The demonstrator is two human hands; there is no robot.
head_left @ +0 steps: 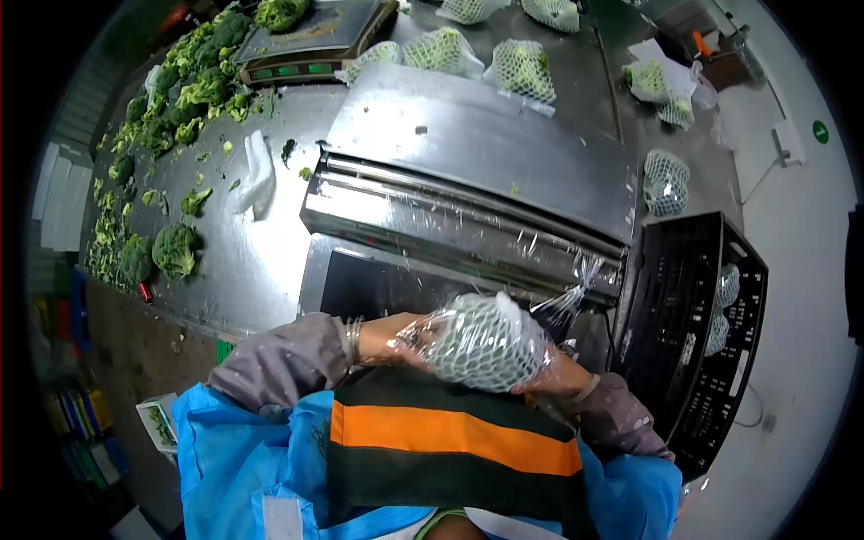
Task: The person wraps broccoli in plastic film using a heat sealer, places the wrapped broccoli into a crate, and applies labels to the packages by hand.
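Note:
Between my two hands, close in front of my apron, is a broccoli head in a white foam net (490, 344), with shiny clear film around it. My left hand (402, 340) grips its left side, its fingers partly covered by film. My right hand (560, 371) holds the lower right side, and its fingertips are largely hidden behind the bundle. Just beyond stands a metal film-wrapping machine (486, 135) with a long roller slot. Gathered clear film (576, 292) clings to the machine's right front end.
Loose broccoli (175, 250) and trimmings cover the left of the metal table (243, 297). A scale (310, 45) stands at the back left. More netted heads (524, 70) lie behind the machine. At right, a black crate (693, 333) holds wrapped heads, with another wrapped head (666, 183) beyond it.

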